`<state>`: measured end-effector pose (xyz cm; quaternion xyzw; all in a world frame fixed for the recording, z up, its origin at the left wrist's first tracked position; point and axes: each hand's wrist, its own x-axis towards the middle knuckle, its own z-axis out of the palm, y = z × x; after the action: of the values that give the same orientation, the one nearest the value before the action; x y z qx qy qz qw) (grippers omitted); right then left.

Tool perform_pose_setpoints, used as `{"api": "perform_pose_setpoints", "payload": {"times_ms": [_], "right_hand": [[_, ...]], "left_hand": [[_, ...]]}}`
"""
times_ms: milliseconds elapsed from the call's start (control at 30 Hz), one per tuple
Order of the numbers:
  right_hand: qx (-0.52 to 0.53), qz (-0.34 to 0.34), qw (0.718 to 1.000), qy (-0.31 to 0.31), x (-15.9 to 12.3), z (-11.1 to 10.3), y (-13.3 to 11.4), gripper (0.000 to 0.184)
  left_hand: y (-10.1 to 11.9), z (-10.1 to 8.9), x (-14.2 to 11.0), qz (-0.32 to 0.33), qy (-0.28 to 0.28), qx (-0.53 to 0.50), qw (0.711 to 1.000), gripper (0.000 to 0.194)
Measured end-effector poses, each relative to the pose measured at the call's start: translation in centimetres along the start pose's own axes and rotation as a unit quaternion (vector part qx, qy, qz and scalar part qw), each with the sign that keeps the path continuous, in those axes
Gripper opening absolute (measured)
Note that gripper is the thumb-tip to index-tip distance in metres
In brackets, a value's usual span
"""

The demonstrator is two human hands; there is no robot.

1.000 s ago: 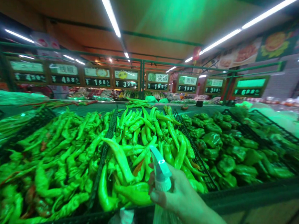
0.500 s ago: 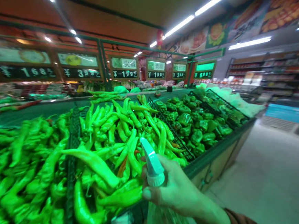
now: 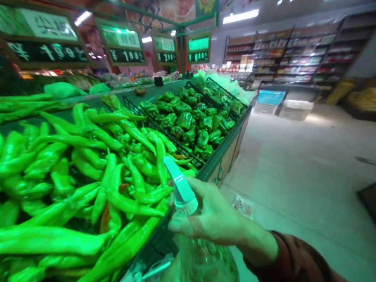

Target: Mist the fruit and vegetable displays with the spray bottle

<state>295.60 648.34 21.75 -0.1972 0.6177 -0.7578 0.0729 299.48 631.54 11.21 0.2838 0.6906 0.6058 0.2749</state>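
My right grip [image 3: 211, 212] closes firmly around the neck of a clear spray bottle [image 3: 205, 268] with a teal nozzle, held just beside the near edge of the produce table [image 3: 225, 144]. Long green chili peppers [image 3: 75, 171] heap up to the left of it; green bell peppers [image 3: 186, 121] lie farther along, in a black crate [image 3: 162, 132].

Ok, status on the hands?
Right hand gripping clear spray bottle at the neck, teal nozzle up. Left hand not in view. Long green chili peppers beside it, past the stall's dark rim.
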Motion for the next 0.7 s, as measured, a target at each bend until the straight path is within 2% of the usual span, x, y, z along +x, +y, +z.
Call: {"api": "perform_pose_setpoints", "payload": {"times_ms": [200,367,500,533,633,700], "right_hand": [[0.003,-0.024,0.999,0.025,-1.0,-3.9,-0.1,0.044],[-0.06,-0.036,0.995,0.075,-2.3,-8.2,-0.8,0.04],[-0.071,-0.031,0.993,0.094,-3.3,-11.8,-1.2,0.041],[-0.073,-0.029,0.992,0.098,-3.6,-12.6,-1.3,0.042],[-0.066,-0.023,0.992,0.104,-4.3,-14.9,-1.5,0.046],[-0.049,-0.02,0.993,0.104,-4.8,-16.2,-1.8,0.049]], "left_hand": [[0.6,1.1,3.1,-0.017,-0.01,-0.014,1.0,0.047],[0.2,3.1,6.3,-0.023,-0.027,-0.04,0.999,0.049],[-0.3,5.4,9.1,-0.016,-0.057,-0.078,0.995,0.076],[-0.2,5.9,9.9,-0.013,-0.061,-0.081,0.995,0.077],[1.1,6.9,12.2,-0.002,-0.062,-0.064,0.996,0.055],[2.0,7.5,13.6,0.007,-0.056,-0.049,0.997,0.048]]}}
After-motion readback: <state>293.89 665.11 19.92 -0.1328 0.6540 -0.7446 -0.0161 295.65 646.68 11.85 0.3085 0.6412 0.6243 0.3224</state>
